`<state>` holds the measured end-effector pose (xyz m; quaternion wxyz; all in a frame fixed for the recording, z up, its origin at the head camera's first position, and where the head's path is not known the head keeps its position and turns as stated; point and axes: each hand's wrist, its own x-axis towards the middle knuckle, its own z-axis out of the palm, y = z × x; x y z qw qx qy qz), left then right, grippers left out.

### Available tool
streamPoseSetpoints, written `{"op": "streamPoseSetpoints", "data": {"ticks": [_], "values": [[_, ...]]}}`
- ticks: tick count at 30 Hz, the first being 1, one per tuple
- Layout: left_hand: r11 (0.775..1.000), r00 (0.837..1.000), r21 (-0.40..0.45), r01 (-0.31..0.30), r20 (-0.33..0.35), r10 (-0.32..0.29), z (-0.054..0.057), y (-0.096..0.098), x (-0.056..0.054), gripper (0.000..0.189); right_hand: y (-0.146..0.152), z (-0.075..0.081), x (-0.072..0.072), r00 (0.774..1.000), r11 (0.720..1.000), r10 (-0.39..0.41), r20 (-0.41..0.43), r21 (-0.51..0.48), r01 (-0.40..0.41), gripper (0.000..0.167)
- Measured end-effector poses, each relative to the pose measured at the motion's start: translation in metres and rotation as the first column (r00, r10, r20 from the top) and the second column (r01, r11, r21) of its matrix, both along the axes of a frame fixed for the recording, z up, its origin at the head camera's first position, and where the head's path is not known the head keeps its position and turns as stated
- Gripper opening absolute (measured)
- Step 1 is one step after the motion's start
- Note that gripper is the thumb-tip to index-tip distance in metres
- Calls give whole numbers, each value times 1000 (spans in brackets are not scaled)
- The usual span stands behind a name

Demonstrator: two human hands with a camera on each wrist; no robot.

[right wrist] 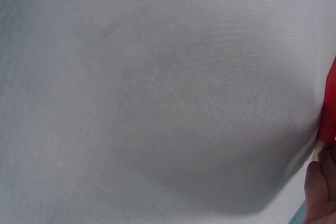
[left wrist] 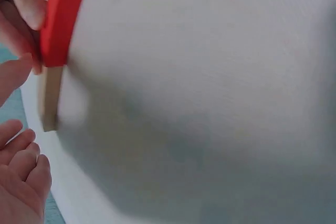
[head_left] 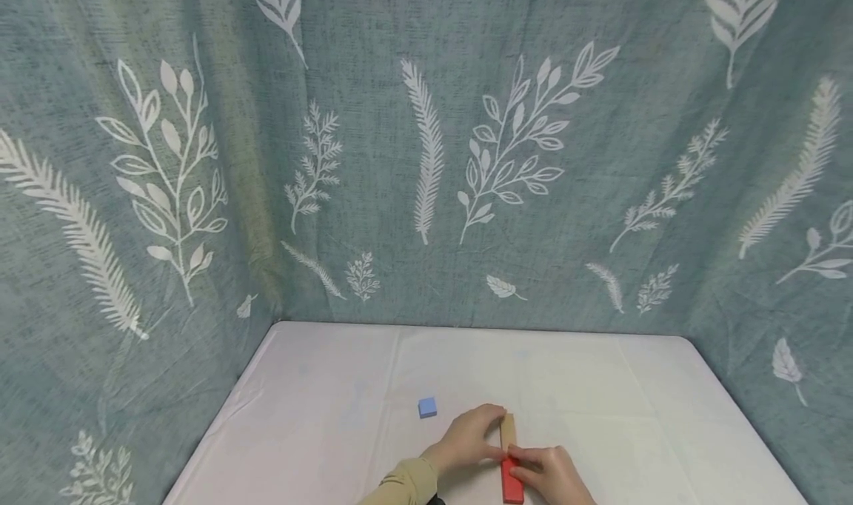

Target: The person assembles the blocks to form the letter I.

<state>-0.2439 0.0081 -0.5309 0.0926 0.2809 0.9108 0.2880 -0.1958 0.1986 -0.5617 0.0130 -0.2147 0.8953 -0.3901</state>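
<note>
Tan sleeve point(head_left: 406, 483) nearest the camera, soft creased fabric, leads up to the left hand. Blue block point(head_left: 427, 407) next, small, squarish, plain flat faces, lying free on the tabletop point(head_left: 640, 416), just beyond the sleeve and apart from both hands. Left hand point(head_left: 466, 435) reaches in from the left of the wooden block point(head_left: 509, 429); thumb and fingers are spread well apart along its length, thumb by the near end, fingertips by the far end. Can't tell how firmly they touch.

Key relation: wooden block and red block point(head_left: 512, 486) lie end to end, long axes roughly in one line running away from the person, wood far, red near. Joint sits right by the left thumb and right fingertips. Left hand is nearer the wood, right hand nearer the red. Wood is pale tan, bar-shaped; red is bright, straight-edged, also a bar, material unclear.

Right hand point(head_left: 556, 477) comes from the right, fingers and thumb pinching the red block near the joint. White cloth covers the tabletop, faint creases; blue-green curtain point(head_left: 373, 194) behind, woven look, white leaf prints.
</note>
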Motion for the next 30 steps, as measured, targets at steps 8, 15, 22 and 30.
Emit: {"op": "streamPoseSetpoints", "data": {"ticks": [8, 15, 22, 30], "values": [[999, 999, 35, 8, -48, -6, 16, -3, 2, 59, 0, -1, 0, 996, 999, 28, -84, -19, -29, 35], [993, 999, 109, -33, -5, 33, 34, -14, -6, 57, 1, -2, -1, 998, 1000, 20, -66, 18, -18, 35], [984, 997, 161, -78, -15, 81, 47, -32, -17, 59, 1, -2, 0, 998, 1000, 21, -60, 13, -21, 36], [976, 993, 194, -101, -46, 112, 59, -48, -28, 60, -1, -1, 0, 1000, 1000, 7, -9, 17, -7, 35]]}}
